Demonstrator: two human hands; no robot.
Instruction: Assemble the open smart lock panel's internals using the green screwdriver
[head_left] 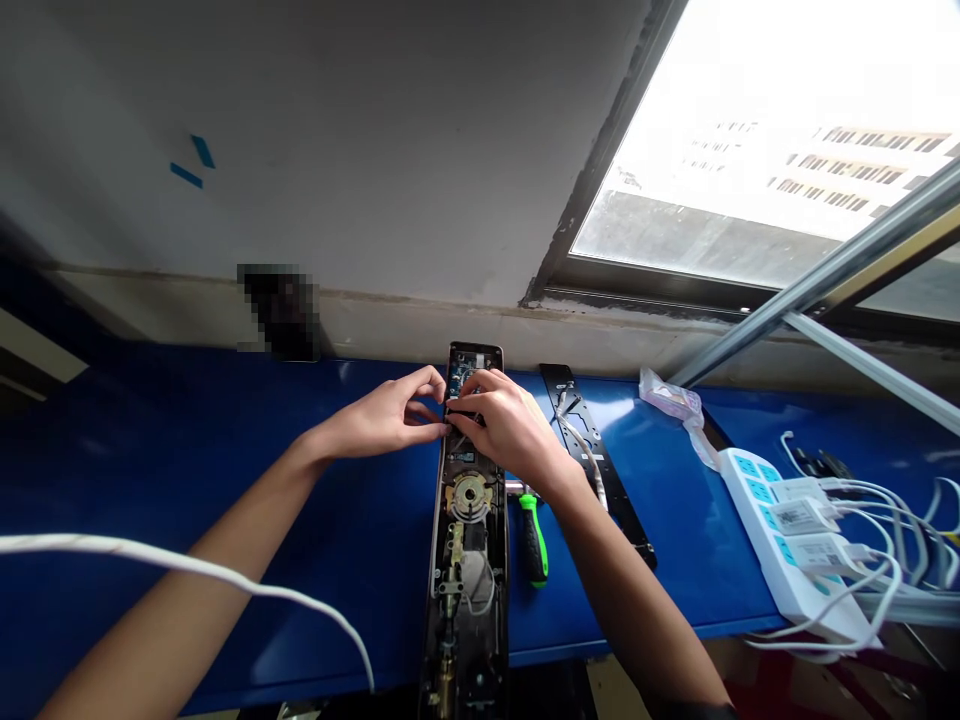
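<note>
Head view, both hands (450, 420) at opened device housing (469, 540)

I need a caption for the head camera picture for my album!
Two hands working inside a long open lock housing, a green-and-black screwdriver beside it.

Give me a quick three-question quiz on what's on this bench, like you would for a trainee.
1. True or false: the tool with the green and black handle lies to the right of the open casing.
2. What lies between that tool and the white power strip?
A) a mug
B) a long black panel
C) a cardboard box
3. Fill in near or far: the left hand and the right hand are both at the ____ part of the open casing.

Key: 1 true; 2 B; 3 far.
</note>
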